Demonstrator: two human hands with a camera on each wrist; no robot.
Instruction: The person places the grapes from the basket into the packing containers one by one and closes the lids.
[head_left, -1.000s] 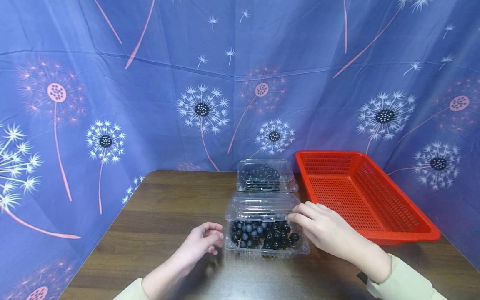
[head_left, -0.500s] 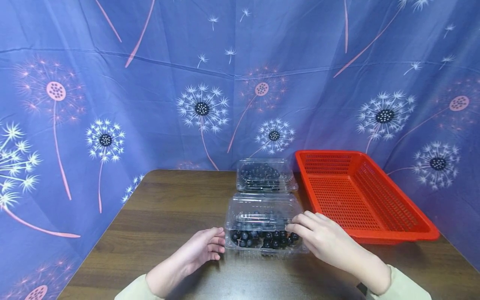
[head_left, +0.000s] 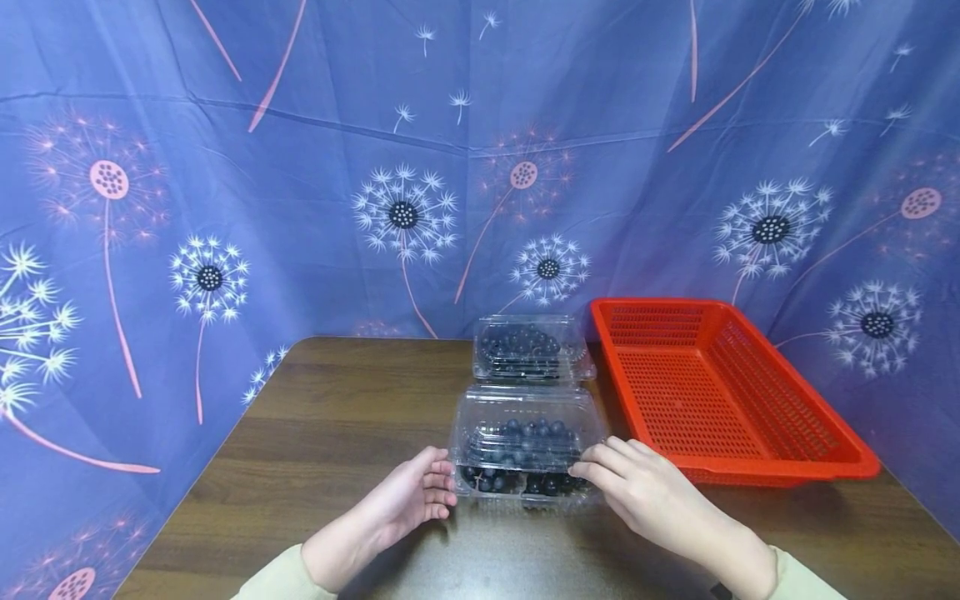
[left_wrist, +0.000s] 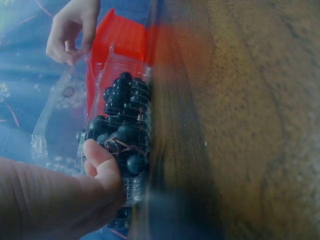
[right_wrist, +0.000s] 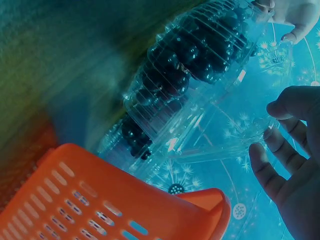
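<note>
A clear plastic clamshell box (head_left: 517, 500) of dark grapes (left_wrist: 127, 132) sits on the table, its hinged lid (head_left: 517, 408) tilted partway down over the fruit. My right hand (head_left: 645, 496) pinches the lid's front right corner between thumb and fingertips; the right wrist view shows the lid (right_wrist: 215, 152) slanting away from the grapes. At the box's left end, my left hand (head_left: 408, 497) touches the side wall with nearly straight fingers. Its thumb (left_wrist: 97, 152) lies beside the rim in the left wrist view. A reddish stem (left_wrist: 122, 145) shows among the grapes there.
Directly behind stands a second clear clamshell box (head_left: 532, 350) of dark grapes, its lid down. A red slotted plastic basket (head_left: 750, 392) occupies the right side of the brown wooden table (head_left: 345, 400). Blue dandelion-print cloth (head_left: 300, 208) hangs behind.
The lid has swung forward and down over the grapes, with my right hand on its corner. My left hand has moved slightly right, up to the box's left side.
</note>
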